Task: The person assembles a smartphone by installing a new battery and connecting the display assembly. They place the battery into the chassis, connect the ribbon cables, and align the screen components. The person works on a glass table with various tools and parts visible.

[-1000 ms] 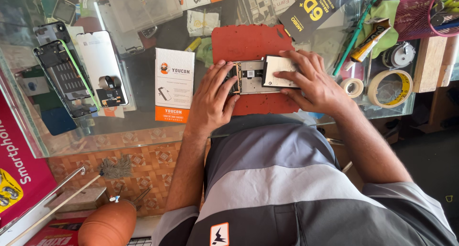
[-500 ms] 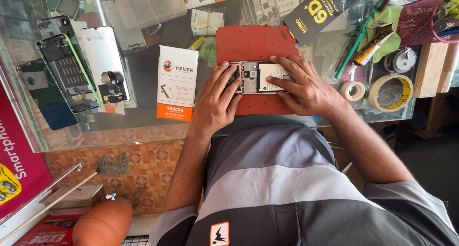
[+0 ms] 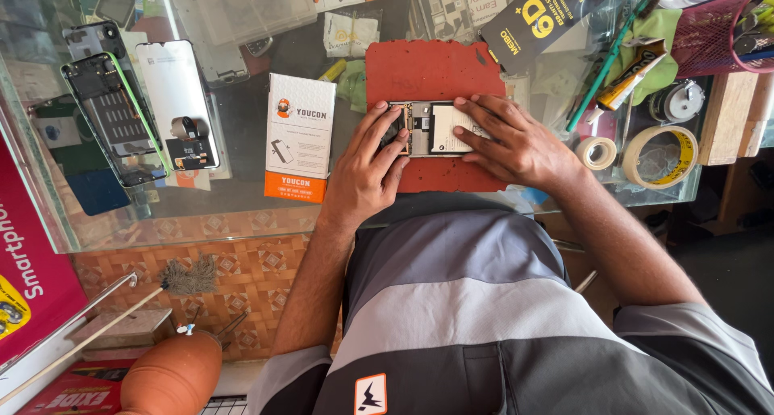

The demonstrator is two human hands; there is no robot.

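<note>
Opened phone, back cover off, on the red mat at upper centre of the frame: left hand presses fingertips on its left end, right hand lies flat, fingers spread, steadying its right half, neither gripping; the internal-work step appears under way, calling for fine fingertip control.

Table: clear glass, glossy, reflective. Work mat: red, matt, looks like rubber, edges rough and chipped. Opened phone: bare metal and circuit parts, with a smooth pale panel. Box: printed card, slight sheen. Tape rolls: glossy plastic film. Block at far right: unfinished wood. Shirt: smooth grey cloth.
</note>
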